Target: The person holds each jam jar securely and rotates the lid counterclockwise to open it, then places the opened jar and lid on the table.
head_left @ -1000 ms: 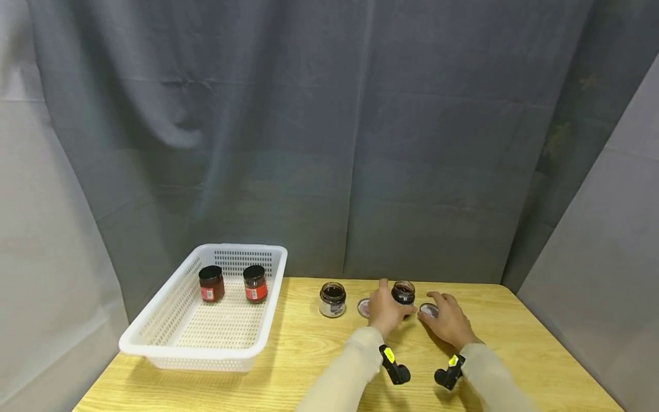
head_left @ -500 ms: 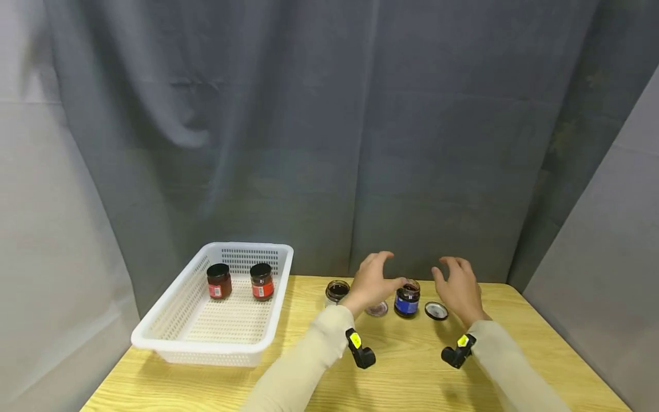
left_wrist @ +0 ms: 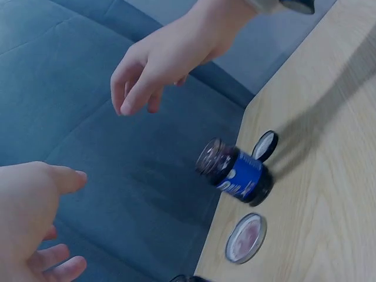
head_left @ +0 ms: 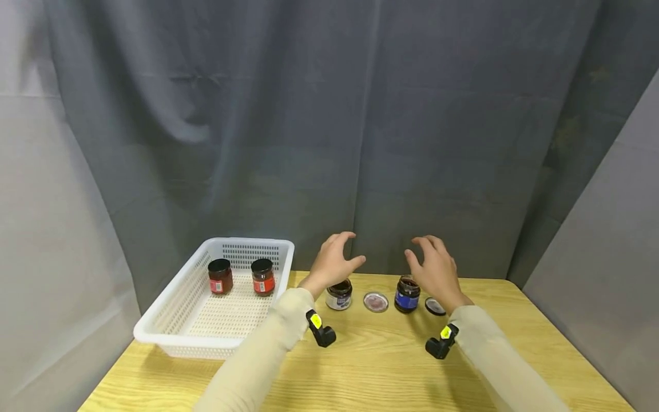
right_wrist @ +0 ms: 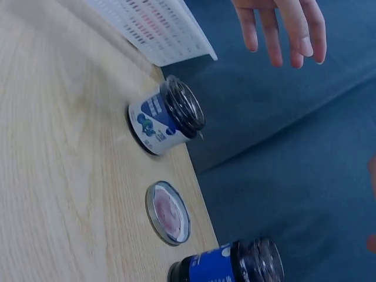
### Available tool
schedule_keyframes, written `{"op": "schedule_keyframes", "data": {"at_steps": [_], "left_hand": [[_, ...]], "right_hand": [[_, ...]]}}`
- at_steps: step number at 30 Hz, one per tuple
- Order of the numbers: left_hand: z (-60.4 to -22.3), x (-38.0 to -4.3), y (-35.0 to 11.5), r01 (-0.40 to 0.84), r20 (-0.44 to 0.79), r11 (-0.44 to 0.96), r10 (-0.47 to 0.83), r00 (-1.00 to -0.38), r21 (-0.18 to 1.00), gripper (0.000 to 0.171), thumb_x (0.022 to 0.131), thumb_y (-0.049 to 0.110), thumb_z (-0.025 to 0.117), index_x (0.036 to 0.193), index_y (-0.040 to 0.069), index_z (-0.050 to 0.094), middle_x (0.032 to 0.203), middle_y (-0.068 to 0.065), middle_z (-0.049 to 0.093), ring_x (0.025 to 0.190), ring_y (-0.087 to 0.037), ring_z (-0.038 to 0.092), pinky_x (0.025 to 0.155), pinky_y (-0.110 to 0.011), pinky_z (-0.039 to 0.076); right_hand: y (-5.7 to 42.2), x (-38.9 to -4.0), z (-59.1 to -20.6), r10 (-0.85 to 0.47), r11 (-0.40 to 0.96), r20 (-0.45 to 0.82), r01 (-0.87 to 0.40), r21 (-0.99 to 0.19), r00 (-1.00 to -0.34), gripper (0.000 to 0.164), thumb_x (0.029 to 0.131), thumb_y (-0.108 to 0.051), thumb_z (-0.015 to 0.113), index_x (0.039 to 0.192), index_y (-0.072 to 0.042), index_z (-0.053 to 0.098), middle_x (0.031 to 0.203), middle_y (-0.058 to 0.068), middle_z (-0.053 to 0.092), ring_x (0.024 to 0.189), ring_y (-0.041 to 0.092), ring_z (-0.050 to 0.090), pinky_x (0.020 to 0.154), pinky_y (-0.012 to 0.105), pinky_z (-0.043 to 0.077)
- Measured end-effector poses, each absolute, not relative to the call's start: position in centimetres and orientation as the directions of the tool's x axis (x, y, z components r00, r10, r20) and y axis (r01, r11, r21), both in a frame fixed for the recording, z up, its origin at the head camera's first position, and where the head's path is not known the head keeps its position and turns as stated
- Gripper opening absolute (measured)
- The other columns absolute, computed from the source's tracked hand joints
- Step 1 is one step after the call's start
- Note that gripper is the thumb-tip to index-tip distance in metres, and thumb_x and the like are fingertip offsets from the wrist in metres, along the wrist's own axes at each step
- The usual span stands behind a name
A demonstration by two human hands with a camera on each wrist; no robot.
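Observation:
My left hand [head_left: 332, 264] is raised above an uncapped jam jar [head_left: 338, 301] with a white label, fingers loosely bent and holding nothing. My right hand [head_left: 436, 273] hovers over another uncapped jar [head_left: 407, 301], blue-labelled and dark inside; it too holds nothing. Between the jars a lid [head_left: 376, 302] lies with its stained inside up. A second upturned lid [head_left: 435, 306] rests just right of the blue-labelled jar, partly covered by my right hand and wrist. In the right wrist view, blueberries are printed on the white-labelled jar [right_wrist: 155, 120].
At the left of the wooden table [head_left: 360, 366] stands a white perforated basket [head_left: 180, 339]. Two red-labelled jars with black lids, one left [head_left: 220, 278] and one right [head_left: 263, 278], stand upright inside it. A grey curtain [head_left: 288, 131] hangs behind the table.
My left hand has left the blue-labelled jar, rising and moving left over the white-labelled one. My right hand has let go of the right lid and lifted. Jars and lids stay on the table.

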State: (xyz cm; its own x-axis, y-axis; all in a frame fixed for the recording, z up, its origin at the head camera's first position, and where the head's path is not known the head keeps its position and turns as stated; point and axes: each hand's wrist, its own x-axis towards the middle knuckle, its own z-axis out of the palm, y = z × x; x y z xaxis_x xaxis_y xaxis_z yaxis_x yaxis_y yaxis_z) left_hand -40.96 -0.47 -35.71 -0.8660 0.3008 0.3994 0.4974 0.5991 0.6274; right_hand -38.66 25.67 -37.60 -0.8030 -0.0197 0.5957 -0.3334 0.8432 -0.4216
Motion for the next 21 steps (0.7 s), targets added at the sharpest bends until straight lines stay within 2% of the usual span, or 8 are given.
{"op": "schedule_keyframes", "data": {"at_steps": [7, 14, 21], "left_hand": [[-35.2, -41.1, -2.8, 0.502, 0.420, 0.598, 0.285, -0.862, 0.625, 0.061, 0.098, 0.032, 0.074, 0.151, 0.015, 0.050, 0.149, -0.009, 0.052, 0.132, -0.031, 0.051, 0.104, -0.048, 0.046], [-35.2, -41.5, -5.9, 0.502, 0.440, 0.594, 0.260, -0.860, 0.629, 0.057, 0.099, 0.027, 0.073, 0.149, 0.011, 0.051, 0.138, -0.016, 0.058, 0.125, -0.034, 0.058, 0.100, -0.048, 0.050], [-35.8, -42.0, -9.2, 0.438, 0.408, 0.623, 0.202, -0.890, 0.648, 0.056, 0.099, 0.026, 0.073, 0.149, 0.011, 0.052, 0.138, -0.016, 0.057, 0.125, -0.037, 0.058, 0.100, -0.049, 0.050]], "right_hand": [[24.6, -38.0, -37.3, -0.068, 0.852, 0.569, -0.344, -0.394, -0.820, 0.043, 0.107, -0.034, 0.057, 0.140, -0.007, 0.058, 0.149, 0.022, 0.045, 0.131, 0.047, 0.048, 0.104, 0.078, 0.027], [23.4, -37.7, -37.6, -0.154, 0.825, 0.572, -0.423, -0.374, -0.806, 0.043, 0.107, -0.031, 0.059, 0.142, -0.006, 0.058, 0.148, 0.021, 0.051, 0.132, 0.043, 0.050, 0.104, 0.064, 0.041], [22.2, -37.1, -37.9, -0.213, 0.831, 0.566, -0.452, -0.323, -0.796, 0.047, 0.107, -0.033, 0.059, 0.147, -0.009, 0.057, 0.153, 0.018, 0.049, 0.135, 0.042, 0.050, 0.105, 0.078, 0.026]]}}
